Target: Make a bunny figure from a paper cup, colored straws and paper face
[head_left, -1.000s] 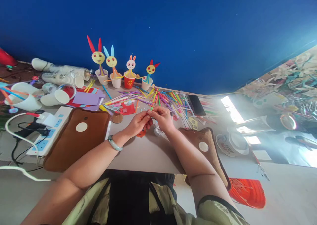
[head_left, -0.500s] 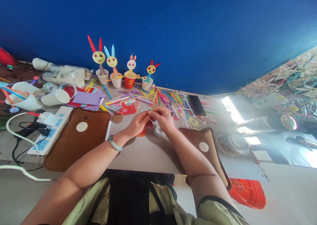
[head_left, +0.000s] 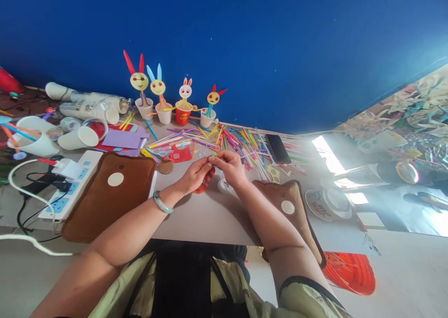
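My left hand (head_left: 195,174) and my right hand (head_left: 229,166) meet over the middle of the table, fingertips pinched together on a small green strip (head_left: 213,154). A jade bangle (head_left: 161,202) is on my left wrist. Under my hands lie an orange piece (head_left: 200,188) and a roll of clear tape (head_left: 223,185). Just beyond them spreads a heap of several coloured paper sticks (head_left: 231,140) and a red paper cut-out (head_left: 180,154).
Several paper-cup rabbit figures (head_left: 164,96) stand along the blue wall. Brown pads lie at left (head_left: 112,192) and right (head_left: 290,206). A power strip (head_left: 70,185) with cables, stacked white cups (head_left: 87,108), a black phone (head_left: 278,148) and a red basket (head_left: 350,271) surround the work spot.
None beyond a slight shift of my fingers on the strip.
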### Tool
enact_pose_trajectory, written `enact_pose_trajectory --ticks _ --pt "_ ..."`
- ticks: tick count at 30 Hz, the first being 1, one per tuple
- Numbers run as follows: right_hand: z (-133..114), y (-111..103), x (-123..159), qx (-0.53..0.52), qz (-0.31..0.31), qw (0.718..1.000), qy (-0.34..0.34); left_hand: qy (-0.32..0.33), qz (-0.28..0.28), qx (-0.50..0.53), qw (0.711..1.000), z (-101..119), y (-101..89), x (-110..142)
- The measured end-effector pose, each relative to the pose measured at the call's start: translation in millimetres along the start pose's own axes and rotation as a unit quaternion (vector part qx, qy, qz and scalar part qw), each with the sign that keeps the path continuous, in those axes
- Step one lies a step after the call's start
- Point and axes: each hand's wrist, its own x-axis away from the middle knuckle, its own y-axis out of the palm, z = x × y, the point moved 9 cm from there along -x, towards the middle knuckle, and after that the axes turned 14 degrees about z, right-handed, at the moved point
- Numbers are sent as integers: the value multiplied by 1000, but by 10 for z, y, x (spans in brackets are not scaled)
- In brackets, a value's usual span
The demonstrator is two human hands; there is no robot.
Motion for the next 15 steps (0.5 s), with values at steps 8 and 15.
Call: enact_pose_trajectory --ticks 8,15 --pt "81 -22 -21 3 3 1000 27 12 8 -35 999 25 -30 -6" --pt "110 -40 -52 8 10 1000 25 13 15 -34 999 20 -35 -15"
